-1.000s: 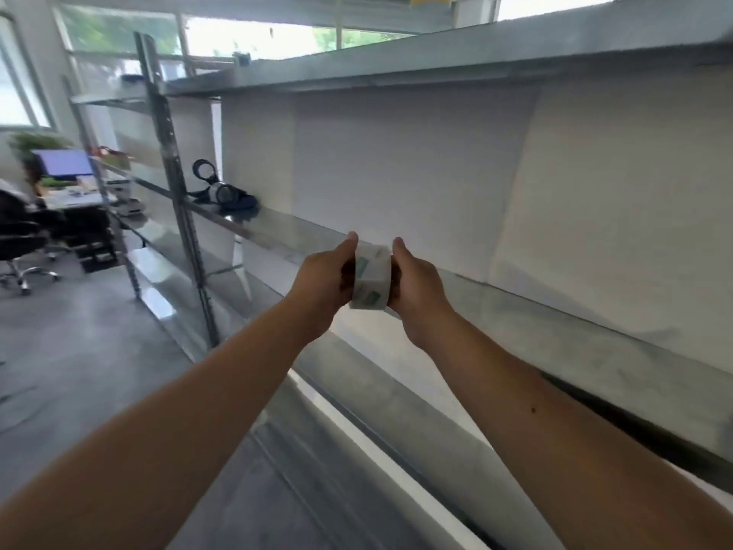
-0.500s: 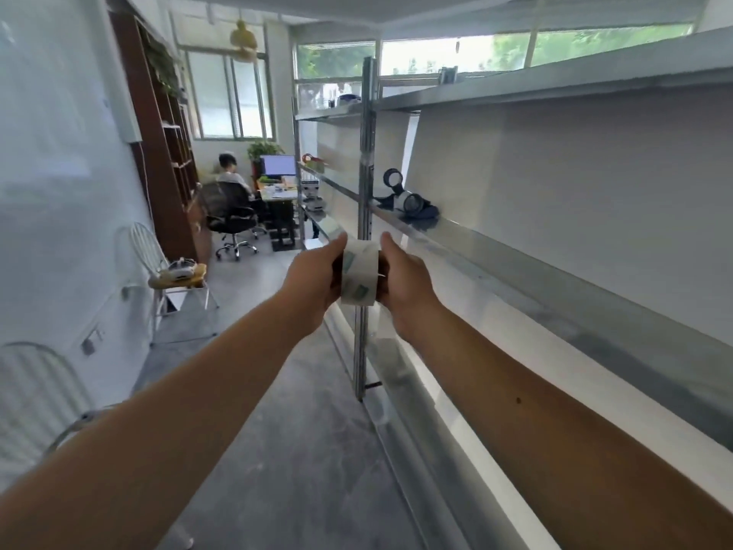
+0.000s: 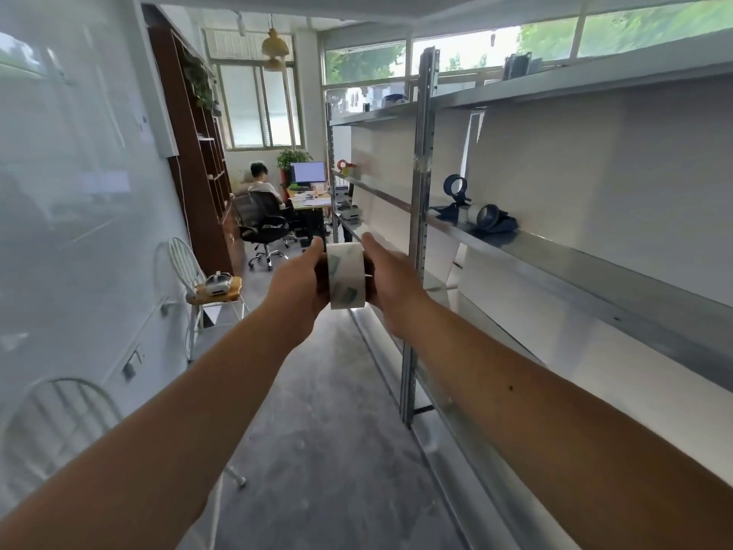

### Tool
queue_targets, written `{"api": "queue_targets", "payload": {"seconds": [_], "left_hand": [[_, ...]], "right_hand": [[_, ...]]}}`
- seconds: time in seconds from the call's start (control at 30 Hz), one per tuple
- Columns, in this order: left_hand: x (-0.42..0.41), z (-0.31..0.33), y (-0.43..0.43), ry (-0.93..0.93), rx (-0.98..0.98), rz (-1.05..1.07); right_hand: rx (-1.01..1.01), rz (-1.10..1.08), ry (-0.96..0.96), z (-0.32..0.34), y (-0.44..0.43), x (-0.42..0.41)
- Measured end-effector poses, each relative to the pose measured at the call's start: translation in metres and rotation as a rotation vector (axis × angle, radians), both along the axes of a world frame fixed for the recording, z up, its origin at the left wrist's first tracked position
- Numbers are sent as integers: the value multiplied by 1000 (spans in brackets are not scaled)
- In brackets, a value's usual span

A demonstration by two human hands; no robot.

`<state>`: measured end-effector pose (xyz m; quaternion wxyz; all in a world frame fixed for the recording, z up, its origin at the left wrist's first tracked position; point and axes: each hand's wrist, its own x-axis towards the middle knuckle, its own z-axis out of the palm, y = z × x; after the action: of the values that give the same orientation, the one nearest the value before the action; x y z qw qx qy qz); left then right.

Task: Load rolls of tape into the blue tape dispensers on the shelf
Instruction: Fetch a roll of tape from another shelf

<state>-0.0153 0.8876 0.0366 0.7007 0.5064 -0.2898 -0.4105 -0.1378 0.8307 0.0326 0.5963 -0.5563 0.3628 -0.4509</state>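
Note:
A clear roll of tape (image 3: 346,275) with faint green print is held edge-on at arm's length, pressed between my left hand (image 3: 299,276) and my right hand (image 3: 390,277). Both hands grip its flat sides. On the metal shelf (image 3: 555,252) to the right, beyond the upright post, lie two dark blue tape dispensers: one (image 3: 454,198) stands with its ring up, the other (image 3: 494,221) lies on its side and holds a roll. The dispensers are well ahead and to the right of my hands.
A steel upright post (image 3: 419,216) stands just right of my hands. White wire chairs (image 3: 198,279) line the left wall. A person sits on an office chair (image 3: 263,220) at a desk down the aisle. The grey floor aisle runs ahead.
My view has swung left along the aisle. The shelf has slid to the right side and the dispensers look closer. Both hands still hold the roll the same way.

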Motion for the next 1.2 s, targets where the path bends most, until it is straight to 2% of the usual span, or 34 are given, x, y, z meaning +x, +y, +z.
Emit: {"api": "queue_targets", "payload": {"seconds": [0.23, 0.73, 0.97, 1.2], "left_hand": [[49, -7, -119, 48, 20, -4], [162, -4, -368, -35, 91, 87], [215, -3, -470, -152, 95, 80], [265, -1, -583, -302, 103, -95]], "right_hand": [[11, -38, 3, -8, -121, 51], [36, -3, 66, -7, -386, 177], [18, -45, 25, -14, -482, 223], [0, -212, 17, -9, -561, 257]]}}
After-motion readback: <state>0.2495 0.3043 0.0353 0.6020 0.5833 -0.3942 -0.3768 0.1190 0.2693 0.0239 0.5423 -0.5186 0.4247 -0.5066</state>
